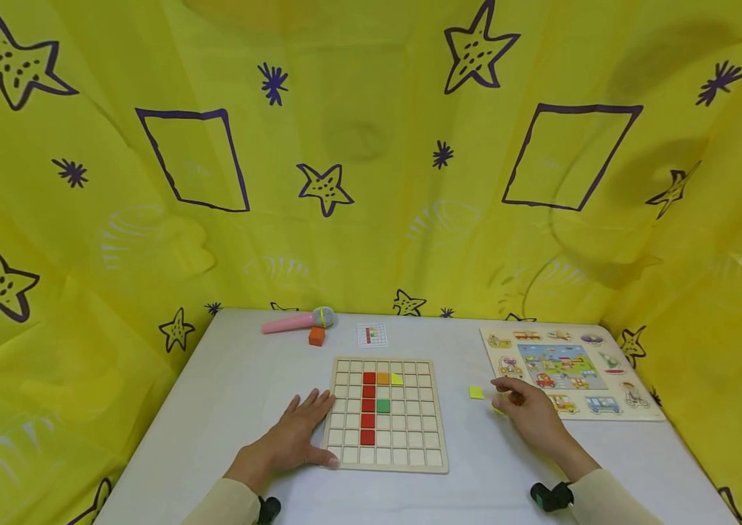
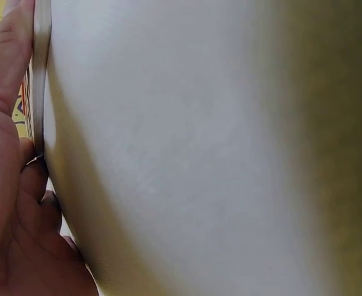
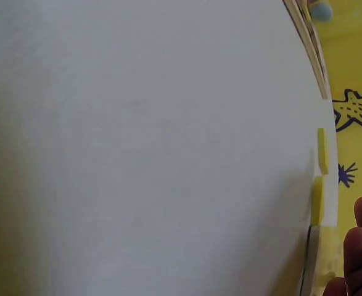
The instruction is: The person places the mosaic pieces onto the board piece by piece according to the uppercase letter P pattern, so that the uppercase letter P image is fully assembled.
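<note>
A wooden grid board (image 1: 439, 437) lies on the table with several red tiles (image 1: 368, 405) in a column, two orange and yellow tiles (image 1: 396, 379) by its top, and a green tile (image 1: 383, 406). Spread out, my left hand (image 1: 292, 437) rests at the board's left edge, its thumb by the near left corner. In the left wrist view, the left hand (image 2: 8, 172) touches the board's side (image 2: 40, 92). My right hand (image 1: 538, 417) hovers over a yellow tile (image 1: 499, 410) with its fingers loosely bent; another yellow tile (image 1: 476, 392) lies just left of it. The right wrist view shows nothing between its fingers (image 3: 356, 259).
Behind the grid board lie a pink toy microphone (image 1: 295, 321), an orange block (image 1: 316, 336) and a small pattern card (image 1: 372, 335). A wooden picture puzzle (image 1: 568, 364) occupies the right side, partly under my right hand. Yellow patterned cloth (image 1: 371, 240) encloses the table.
</note>
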{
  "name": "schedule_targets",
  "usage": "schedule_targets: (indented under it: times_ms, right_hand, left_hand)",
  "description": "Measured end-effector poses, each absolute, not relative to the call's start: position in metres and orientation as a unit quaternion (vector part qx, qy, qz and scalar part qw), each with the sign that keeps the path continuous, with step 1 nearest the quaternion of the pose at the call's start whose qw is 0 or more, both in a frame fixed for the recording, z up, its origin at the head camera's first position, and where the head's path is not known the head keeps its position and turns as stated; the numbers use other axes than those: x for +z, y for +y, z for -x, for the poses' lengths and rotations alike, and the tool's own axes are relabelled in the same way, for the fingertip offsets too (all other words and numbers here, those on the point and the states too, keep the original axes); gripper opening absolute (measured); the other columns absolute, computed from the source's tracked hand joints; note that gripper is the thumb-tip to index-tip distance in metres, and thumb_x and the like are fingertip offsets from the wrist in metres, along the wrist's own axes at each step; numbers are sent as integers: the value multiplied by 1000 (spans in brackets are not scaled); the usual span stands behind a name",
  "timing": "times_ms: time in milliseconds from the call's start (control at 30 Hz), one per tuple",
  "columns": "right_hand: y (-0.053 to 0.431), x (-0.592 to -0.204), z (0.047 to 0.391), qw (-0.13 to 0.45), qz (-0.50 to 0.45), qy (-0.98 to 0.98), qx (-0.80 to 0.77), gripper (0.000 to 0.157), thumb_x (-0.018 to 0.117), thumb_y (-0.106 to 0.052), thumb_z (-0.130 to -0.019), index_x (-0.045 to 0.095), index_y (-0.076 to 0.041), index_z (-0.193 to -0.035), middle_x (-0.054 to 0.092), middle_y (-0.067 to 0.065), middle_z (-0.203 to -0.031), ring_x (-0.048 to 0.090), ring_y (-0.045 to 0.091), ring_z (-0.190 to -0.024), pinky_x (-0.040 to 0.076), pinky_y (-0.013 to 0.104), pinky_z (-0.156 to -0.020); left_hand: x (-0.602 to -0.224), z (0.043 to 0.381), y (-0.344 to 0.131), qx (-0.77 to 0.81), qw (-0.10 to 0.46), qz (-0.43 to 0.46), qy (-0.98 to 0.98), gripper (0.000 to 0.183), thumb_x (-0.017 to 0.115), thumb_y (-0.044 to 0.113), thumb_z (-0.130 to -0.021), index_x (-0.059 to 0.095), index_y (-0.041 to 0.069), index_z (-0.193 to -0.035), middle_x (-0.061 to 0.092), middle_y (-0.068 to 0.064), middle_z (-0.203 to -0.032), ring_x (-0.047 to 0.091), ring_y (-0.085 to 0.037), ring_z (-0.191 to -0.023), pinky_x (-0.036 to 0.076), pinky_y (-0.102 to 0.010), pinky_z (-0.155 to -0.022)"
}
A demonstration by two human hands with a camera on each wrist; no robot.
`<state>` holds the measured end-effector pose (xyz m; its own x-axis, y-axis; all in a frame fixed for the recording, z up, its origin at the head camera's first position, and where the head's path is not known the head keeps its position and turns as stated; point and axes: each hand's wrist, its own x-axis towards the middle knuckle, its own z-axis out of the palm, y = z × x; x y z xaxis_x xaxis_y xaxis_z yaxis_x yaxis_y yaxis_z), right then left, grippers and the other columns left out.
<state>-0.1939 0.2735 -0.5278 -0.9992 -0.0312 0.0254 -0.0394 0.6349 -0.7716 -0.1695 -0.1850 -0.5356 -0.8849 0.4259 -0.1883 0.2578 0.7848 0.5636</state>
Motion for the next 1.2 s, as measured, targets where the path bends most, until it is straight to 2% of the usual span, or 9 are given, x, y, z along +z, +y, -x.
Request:
schedule_targets:
  times_ms: [133,267,400,500,700,867,1000,1133,1200]
  right_hand:
    - [284,-534,191,-4,-24,-920,391,39,77,-14,-95,70,-4,-133,73,15,-127,65,23,-105,54,30,-85]
    - [288,-538,189,-4,-35,-925,379,40,78,-13,-95,70,-2,-133,72,18,-130,66,36,-122,55,48,-102]
    - [287,-539,188,3,-40,-931,363,37,78,-11,-94,71,-3,-130,73,17,-128,65,40,-124,52,58,-106]
    - [285,-538,189,6,-42,-937,346,34,79,-11,-93,73,-4,-125,75,12,-120,66,35,-115,54,54,-100]
    - [279,-537,190,-8,-34,-942,335,30,80,-12,-93,74,-5,-121,70,1,-105,55,19,-94,48,33,-82]
    - [275,-537,191,-11,-24,-947,320,36,79,-12,-93,71,-1,-125,71,6,-109,57,21,-96,51,37,-84]
    - [274,-537,190,-5,-30,-953,300,29,79,-13,-92,75,-2,-119,73,9,-111,61,25,-100,52,43,-87]
    - [273,-536,189,14,-51,-951,303,14,81,-9,-90,81,-9,-104,72,5,-102,59,20,-92,49,35,-81]
    - [274,-535,188,16,-68,-947,315,11,81,-6,-89,81,-13,-97,71,1,-98,55,17,-88,45,30,-77]
  left_hand:
    - [-537,169,-185,275,147,-191,931,120,91,54,-72,33,4,-165,31,-14,-173,18,-37,-163,6,-60,-133]
    - [-537,169,-185,277,140,-196,930,119,92,52,-72,34,2,-164,32,-16,-172,19,-38,-163,6,-61,-133]
    - [-537,169,-185,276,140,-196,930,119,92,52,-72,34,2,-164,32,-16,-172,19,-38,-163,6,-61,-133]
    - [-537,169,-184,275,143,-194,931,120,92,52,-72,34,3,-164,32,-16,-172,18,-38,-163,6,-60,-133]
    - [-537,169,-184,277,144,-195,930,119,92,51,-72,34,2,-164,32,-16,-172,18,-38,-163,6,-61,-133]
    - [-536,169,-184,277,145,-198,929,118,91,52,-73,33,2,-164,31,-16,-172,18,-38,-163,6,-61,-133]
    - [-536,168,-183,279,144,-198,929,118,92,51,-73,34,2,-164,32,-16,-172,18,-38,-163,6,-61,-133]
    - [-535,168,-184,276,140,-196,930,119,92,52,-72,35,2,-163,33,-15,-172,19,-38,-163,7,-60,-133]
    - [-535,168,-184,275,139,-196,931,119,92,52,-72,35,2,-163,33,-15,-172,19,-38,-163,7,-60,-133]
